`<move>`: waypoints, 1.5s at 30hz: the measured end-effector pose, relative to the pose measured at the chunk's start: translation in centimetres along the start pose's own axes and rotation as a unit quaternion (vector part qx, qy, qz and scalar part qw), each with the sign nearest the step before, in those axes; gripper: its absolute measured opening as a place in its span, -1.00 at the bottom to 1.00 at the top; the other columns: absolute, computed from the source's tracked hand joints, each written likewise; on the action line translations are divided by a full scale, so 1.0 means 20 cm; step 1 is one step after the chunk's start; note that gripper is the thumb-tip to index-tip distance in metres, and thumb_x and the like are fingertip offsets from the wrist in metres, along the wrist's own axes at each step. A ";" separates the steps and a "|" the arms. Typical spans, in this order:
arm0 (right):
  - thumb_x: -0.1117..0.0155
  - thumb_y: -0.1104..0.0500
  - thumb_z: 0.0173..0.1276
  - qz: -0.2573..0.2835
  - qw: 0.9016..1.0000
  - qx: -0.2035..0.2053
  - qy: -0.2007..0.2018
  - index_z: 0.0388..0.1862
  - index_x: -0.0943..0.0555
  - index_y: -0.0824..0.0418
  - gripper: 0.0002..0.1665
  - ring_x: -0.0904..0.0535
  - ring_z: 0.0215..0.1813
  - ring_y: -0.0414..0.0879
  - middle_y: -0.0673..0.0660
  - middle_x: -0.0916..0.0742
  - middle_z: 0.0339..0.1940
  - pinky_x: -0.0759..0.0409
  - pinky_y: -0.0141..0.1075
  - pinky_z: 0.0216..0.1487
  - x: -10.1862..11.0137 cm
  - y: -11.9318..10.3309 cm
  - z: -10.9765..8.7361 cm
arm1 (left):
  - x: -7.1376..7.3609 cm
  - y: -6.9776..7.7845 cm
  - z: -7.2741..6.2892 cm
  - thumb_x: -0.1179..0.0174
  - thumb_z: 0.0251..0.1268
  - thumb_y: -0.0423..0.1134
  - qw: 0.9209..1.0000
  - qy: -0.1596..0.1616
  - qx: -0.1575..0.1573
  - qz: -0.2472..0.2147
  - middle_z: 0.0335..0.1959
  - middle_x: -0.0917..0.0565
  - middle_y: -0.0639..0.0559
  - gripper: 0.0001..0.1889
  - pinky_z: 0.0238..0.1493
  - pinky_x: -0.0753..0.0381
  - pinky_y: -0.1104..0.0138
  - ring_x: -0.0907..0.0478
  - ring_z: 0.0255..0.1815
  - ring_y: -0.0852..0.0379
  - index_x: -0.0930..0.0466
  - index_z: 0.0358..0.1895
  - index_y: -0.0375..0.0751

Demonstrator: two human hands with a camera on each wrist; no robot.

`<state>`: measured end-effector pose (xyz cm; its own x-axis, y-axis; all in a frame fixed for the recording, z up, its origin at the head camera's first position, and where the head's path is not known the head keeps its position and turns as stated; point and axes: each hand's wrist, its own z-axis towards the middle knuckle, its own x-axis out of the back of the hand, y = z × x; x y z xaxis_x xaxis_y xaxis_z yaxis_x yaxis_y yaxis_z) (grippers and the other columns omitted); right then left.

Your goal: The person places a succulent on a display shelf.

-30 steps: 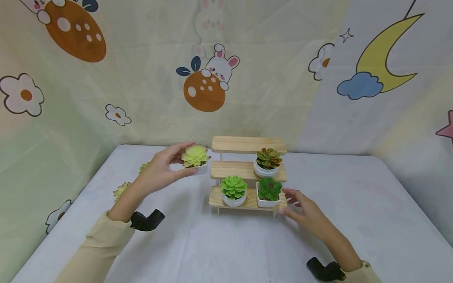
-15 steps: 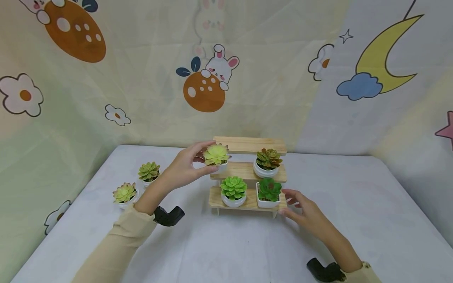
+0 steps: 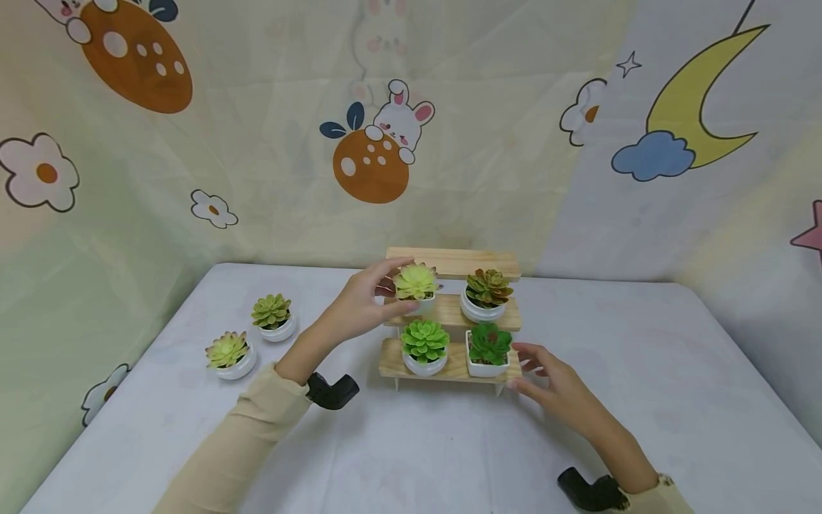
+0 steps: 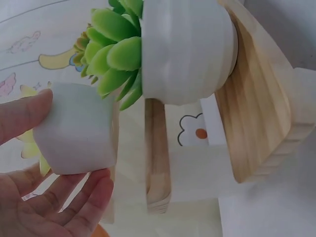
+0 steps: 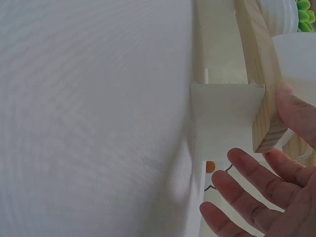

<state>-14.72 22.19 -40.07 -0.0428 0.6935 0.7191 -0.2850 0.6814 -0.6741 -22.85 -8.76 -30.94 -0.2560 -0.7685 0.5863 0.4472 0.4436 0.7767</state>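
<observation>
In the head view, my left hand (image 3: pixel 363 301) holds a yellow-green succulent (image 3: pixel 416 281) in a white square pot (image 4: pixel 76 129), just above the left of the stand's middle tier. Thumb and fingers are on opposite sides of that pot. The three-tier wooden stand (image 3: pixel 451 264) carries a bright green succulent (image 3: pixel 424 340) and a dark green one (image 3: pixel 489 344) on its lowest board, and a reddish-green one (image 3: pixel 488 287) at the middle right. My right hand (image 3: pixel 554 382) grips the lowest board's right end between thumb and index finger; its other fingers spread loosely.
Two more potted succulents, one greenish (image 3: pixel 272 312) and one yellowish with pink tips (image 3: pixel 227 351), stand on the white-covered table (image 3: pixel 398 450) at the left. A printed cloth (image 3: pixel 270 128) hangs behind and around the table.
My left hand has carried the yellow-green succulent rightward, from left of the stand to over its middle tier. The two succulents at the left have come into full view. My right hand stays put.
</observation>
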 end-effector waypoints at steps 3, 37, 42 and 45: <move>-0.32 0.11 0.22 -0.002 1.000 0.004 -0.001 0.22 -0.35 0.30 -0.36 -0.55 -0.05 0.07 0.19 -0.60 -0.05 -0.55 -0.01 -0.06 0.00 0.00 0.00 | -0.02 -0.01 0.01 -0.33 0.10 -0.17 1.000 -0.003 0.009 -0.006 0.00 -0.53 -0.07 -0.33 0.04 -0.56 0.20 -0.54 -0.09 0.03 -0.31 0.31 -0.10; -0.31 0.11 0.23 -0.006 1.000 0.006 -0.001 0.22 -0.35 0.31 -0.37 -0.56 -0.05 0.04 0.20 -0.61 -0.04 -0.55 -0.03 -0.06 0.00 0.00 0.00 | -0.09 -0.07 0.01 -0.27 0.17 -0.07 0.997 -0.006 0.048 -0.059 0.15 -0.47 -0.02 -0.38 0.13 -0.51 0.19 -0.51 0.09 0.04 -0.27 0.30 0.03; -0.31 0.11 0.23 -0.005 1.000 0.004 -0.005 0.22 -0.35 0.33 -0.36 -0.56 -0.05 0.04 0.21 -0.61 -0.04 -0.55 -0.04 -0.06 0.00 0.00 0.00 | -0.03 -0.09 -0.05 -0.24 0.19 -0.05 0.997 0.006 0.049 -0.065 0.12 -0.50 -0.01 -0.41 0.18 -0.47 0.18 -0.49 0.14 0.06 -0.29 0.30 0.03; -0.31 0.11 0.23 -0.001 1.000 0.003 -0.006 0.22 -0.34 0.34 -0.35 -0.56 -0.04 0.06 0.22 -0.60 -0.05 -0.55 -0.02 -0.05 0.01 0.00 0.00 | 0.01 -0.10 -0.10 -0.23 0.21 -0.05 0.998 0.018 0.039 -0.050 0.12 -0.52 -0.01 -0.42 0.21 -0.45 0.17 -0.48 0.16 0.05 -0.30 0.29 0.02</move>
<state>-14.74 22.27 -39.93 -0.0531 0.6898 0.7220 -0.2906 0.6811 -0.6721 -22.05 -10.73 -32.76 -0.2654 -0.8261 0.4971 0.3523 0.3969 0.8476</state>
